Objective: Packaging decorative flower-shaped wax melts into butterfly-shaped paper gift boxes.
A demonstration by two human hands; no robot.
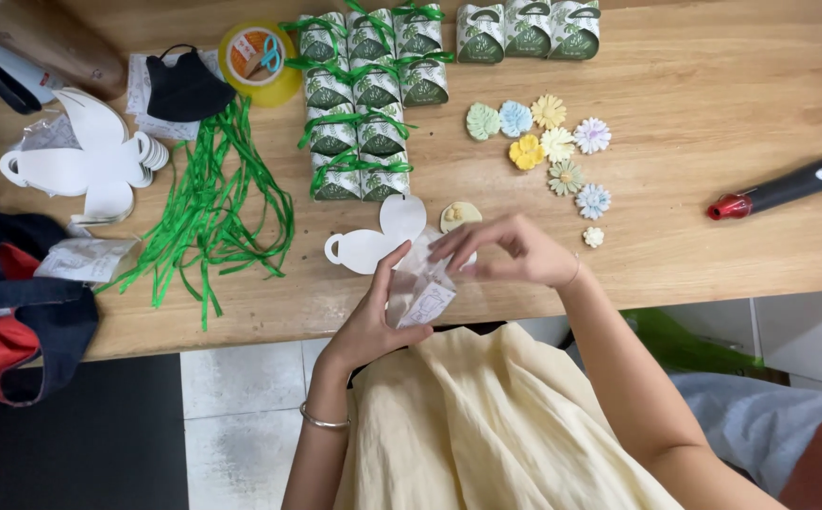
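My left hand [370, 321] and my right hand [510, 250] both hold a small clear plastic bag [422, 288] with a white printed label, just above the front edge of the wooden table [713, 104]. Under the hands lies a flat white cut-out box blank [373, 241]. A pale yellow round piece [460, 215] rests beside it, close to my right fingers.
Several green-ribboned gift boxes [364, 104] stand in rows at the back. Pastel paper flowers [552, 146] lie to the right, a black and red glue gun [784, 191] further right. Loose green ribbons [212, 208], a stack of white blanks [80, 161], a black mask [184, 87] and a yellow tape reel [260, 59] sit left.
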